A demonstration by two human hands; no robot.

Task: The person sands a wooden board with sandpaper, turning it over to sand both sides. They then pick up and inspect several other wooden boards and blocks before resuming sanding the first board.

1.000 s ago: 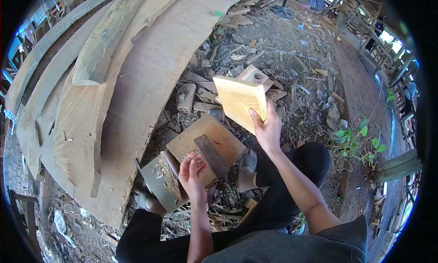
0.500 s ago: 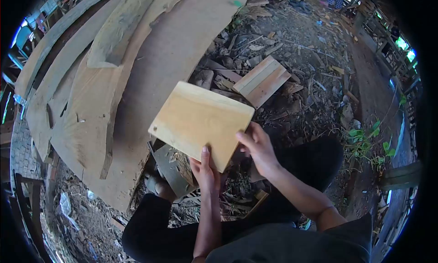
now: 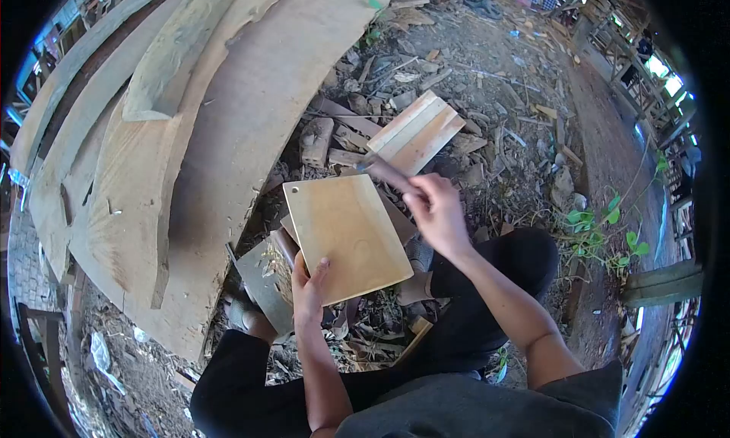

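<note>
A pale wooden cutting board [image 3: 350, 240] with a small hole in its upper left corner tilts up in front of me. My left hand [image 3: 308, 290] grips its lower left edge, thumb on the face and the other fingers hidden behind. Just beyond the board's upper right corner, my right hand [image 3: 439, 217] is closed around a brown, narrow strip-like piece [image 3: 391, 176] with a dark far end; it is blurred, and I cannot tell its kind. A brown rounded piece [image 3: 285, 248] shows beside the board's left edge, near my left fingers.
Large curved wooden slabs [image 3: 228, 134] lean along the left. A striped wooden board [image 3: 417, 132] lies on the scrap-strewn ground ahead. Grey sheet pieces [image 3: 262, 278] rest by my foot. On the right are a green plant [image 3: 601, 221] and a wooden post [image 3: 661, 284].
The cutting board has turned so its hole moved from the left corner to the upper left. My right hand has left its edge and now holds the brown piece.
</note>
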